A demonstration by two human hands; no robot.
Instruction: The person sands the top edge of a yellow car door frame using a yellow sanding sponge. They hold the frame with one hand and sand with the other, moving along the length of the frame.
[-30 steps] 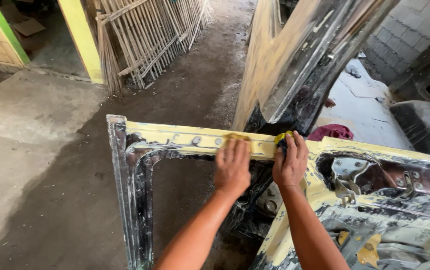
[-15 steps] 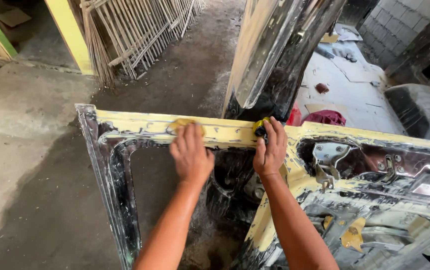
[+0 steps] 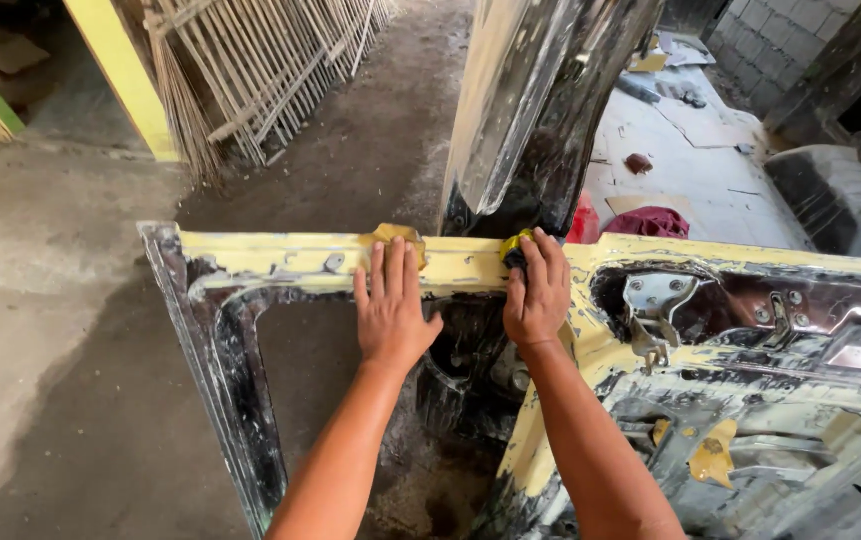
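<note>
Door frame (image 3: 280, 262), centre frame: left hand (image 3: 390, 305) lies flat, fingers released on yellowed pad (image 3: 397, 238); right hand (image 3: 535, 290) fingers clench a block (image 3: 512, 248); advise even, flat pressure along the rail.

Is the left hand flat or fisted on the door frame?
Flat: the left hand lies palm-down, fingers straight, on the yellow door frame, over a yellowish pad.

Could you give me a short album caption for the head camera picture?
Left hand presses a yellowish pad on the door frame; right hand holds another.

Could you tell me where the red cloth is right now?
The red cloth lies on the pale floor upper right of the head view, just beyond the door frame.
</note>
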